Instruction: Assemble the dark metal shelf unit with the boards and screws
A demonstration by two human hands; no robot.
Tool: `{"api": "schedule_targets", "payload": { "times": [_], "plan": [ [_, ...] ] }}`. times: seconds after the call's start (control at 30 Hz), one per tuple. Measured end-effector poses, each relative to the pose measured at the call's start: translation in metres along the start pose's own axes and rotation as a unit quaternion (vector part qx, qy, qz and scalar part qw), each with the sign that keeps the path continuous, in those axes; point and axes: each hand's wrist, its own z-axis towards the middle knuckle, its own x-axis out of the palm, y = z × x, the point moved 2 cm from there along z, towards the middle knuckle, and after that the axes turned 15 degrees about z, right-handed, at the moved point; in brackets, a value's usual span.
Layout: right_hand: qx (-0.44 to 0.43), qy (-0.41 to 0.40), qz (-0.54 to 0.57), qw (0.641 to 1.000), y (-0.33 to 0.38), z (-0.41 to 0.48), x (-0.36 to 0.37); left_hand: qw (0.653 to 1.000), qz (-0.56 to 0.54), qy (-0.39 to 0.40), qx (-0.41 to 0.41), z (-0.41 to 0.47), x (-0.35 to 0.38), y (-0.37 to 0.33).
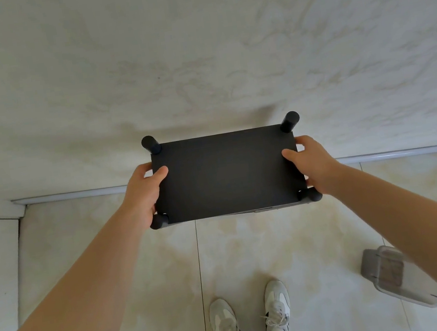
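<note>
The dark metal shelf unit [225, 174] is seen from above, its flat black top board facing me and a round black post end at each of its corners. My left hand [143, 193] grips the board's left edge, thumb lying on top. My right hand [312, 164] grips the right edge the same way. The unit stands close to a pale wall, above the floor tiles. Its lower boards and any screws are hidden beneath the top.
A clear plastic lidded box [398, 276] lies on the tiled floor at the lower right. My two white shoes [251, 316] stand just behind the unit. A white skirting strip [74, 194] runs along the wall base.
</note>
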Motion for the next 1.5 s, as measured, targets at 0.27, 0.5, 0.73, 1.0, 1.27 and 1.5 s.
{"api": "schedule_targets", "payload": {
  "times": [0.27,0.5,0.73,1.0,1.27,1.5],
  "plan": [
    [-0.014,0.014,0.018,1.000,0.014,0.012,0.016,1.000,0.015,-0.019,-0.001,0.013,-0.010,-0.009],
    [-0.016,0.014,0.034,0.999,0.014,0.016,0.020,0.999,0.016,-0.031,-0.006,0.017,-0.012,-0.003],
    [-0.019,0.000,0.029,0.999,0.012,0.021,0.009,1.000,0.012,-0.019,-0.004,0.015,0.003,-0.005],
    [0.004,0.028,0.020,0.999,0.018,0.023,0.008,0.999,0.028,0.009,-0.021,0.018,0.000,-0.005],
    [0.010,0.041,0.019,0.999,0.016,0.016,-0.002,0.998,0.037,0.030,-0.027,0.015,-0.003,0.001],
    [-0.037,0.008,-0.023,0.999,0.014,-0.001,-0.011,0.996,0.090,0.007,0.009,0.005,-0.011,-0.001]
  ]
}}
